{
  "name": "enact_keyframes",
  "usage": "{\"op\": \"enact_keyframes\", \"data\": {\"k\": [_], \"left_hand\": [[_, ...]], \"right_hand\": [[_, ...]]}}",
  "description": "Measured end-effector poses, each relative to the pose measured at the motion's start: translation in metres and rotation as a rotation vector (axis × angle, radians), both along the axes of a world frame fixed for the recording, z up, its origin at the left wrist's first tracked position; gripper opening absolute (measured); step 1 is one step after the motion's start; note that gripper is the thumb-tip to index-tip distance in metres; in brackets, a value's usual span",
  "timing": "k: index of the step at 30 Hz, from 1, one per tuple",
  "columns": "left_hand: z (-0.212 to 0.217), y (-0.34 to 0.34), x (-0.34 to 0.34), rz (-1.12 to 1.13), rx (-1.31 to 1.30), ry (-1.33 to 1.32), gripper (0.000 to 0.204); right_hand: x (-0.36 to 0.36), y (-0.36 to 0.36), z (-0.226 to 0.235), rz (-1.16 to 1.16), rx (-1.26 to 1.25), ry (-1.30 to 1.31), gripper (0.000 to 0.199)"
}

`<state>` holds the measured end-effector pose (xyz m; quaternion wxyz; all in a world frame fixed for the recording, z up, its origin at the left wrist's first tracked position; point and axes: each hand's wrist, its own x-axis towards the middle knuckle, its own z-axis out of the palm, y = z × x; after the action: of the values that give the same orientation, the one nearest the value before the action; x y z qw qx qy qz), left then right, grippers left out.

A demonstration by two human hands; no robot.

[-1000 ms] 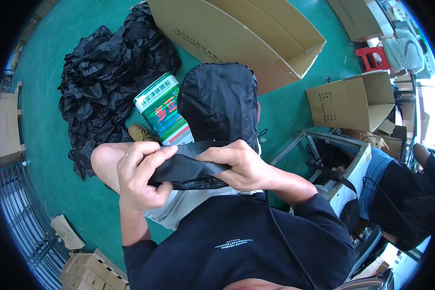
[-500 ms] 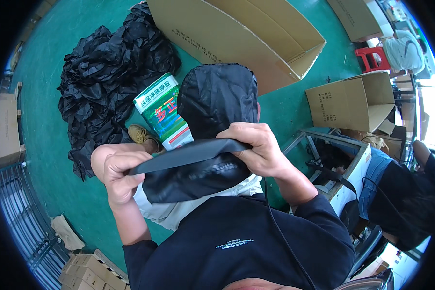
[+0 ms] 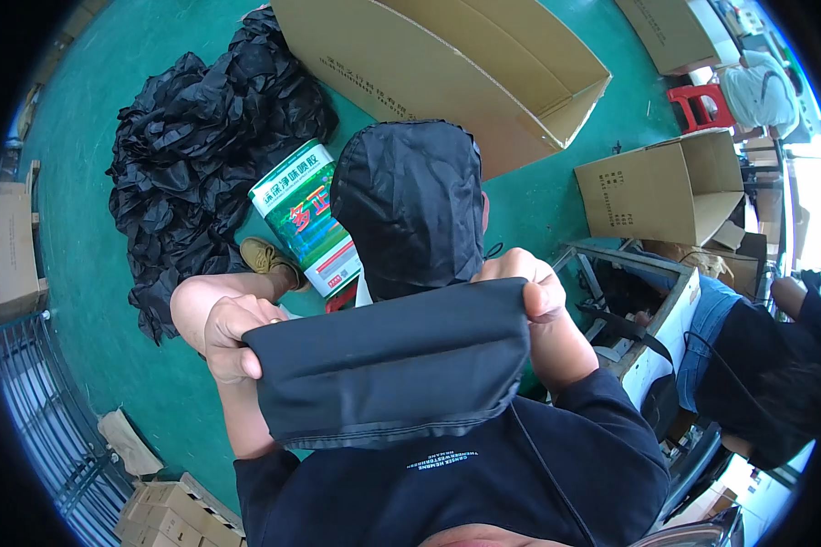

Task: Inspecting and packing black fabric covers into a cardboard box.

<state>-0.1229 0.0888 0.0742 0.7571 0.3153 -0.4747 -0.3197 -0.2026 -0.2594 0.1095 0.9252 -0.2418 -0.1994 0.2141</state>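
Bright, even daylight fills the scene, strongest at the right edge, where the area beyond the cardboard box (image 3: 657, 187) is washed out by glare. Shadows are soft. Straight edges bow toward the black rim (fisheye distortion). Focus is sharp centrally.

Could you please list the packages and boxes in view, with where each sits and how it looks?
Green, white and red printed bag: flat on the green floor, ahead, beside the black pile.
Large open brown cardboard box: top centre, long and shallow.
Smaller brown cardboard box: right, flaps open.
Stacked small brown cartons: lower left.
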Motion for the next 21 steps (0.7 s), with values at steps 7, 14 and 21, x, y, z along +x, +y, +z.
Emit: {"op": "enact_keyframes", "data": {"k": [7, 14, 21], "left_hand": [[0.001, -0.013, -0.052, 0.341, -0.021, 0.379, 0.031], [-0.008, -0.061, 0.013, 0.482, 0.311, 0.961, 0.032], [-0.041, -0.089, 0.089, 0.589, 0.408, 0.926, 0.025]], "right_hand": [[0.002, -0.027, -0.007, -0.047, -0.147, -0.073, 0.038], [0.042, -0.05, -0.019, -0.33, -0.592, 0.409, 0.018], [0.107, -0.062, -0.054, -0.538, -0.614, 0.464, 0.017]]}}
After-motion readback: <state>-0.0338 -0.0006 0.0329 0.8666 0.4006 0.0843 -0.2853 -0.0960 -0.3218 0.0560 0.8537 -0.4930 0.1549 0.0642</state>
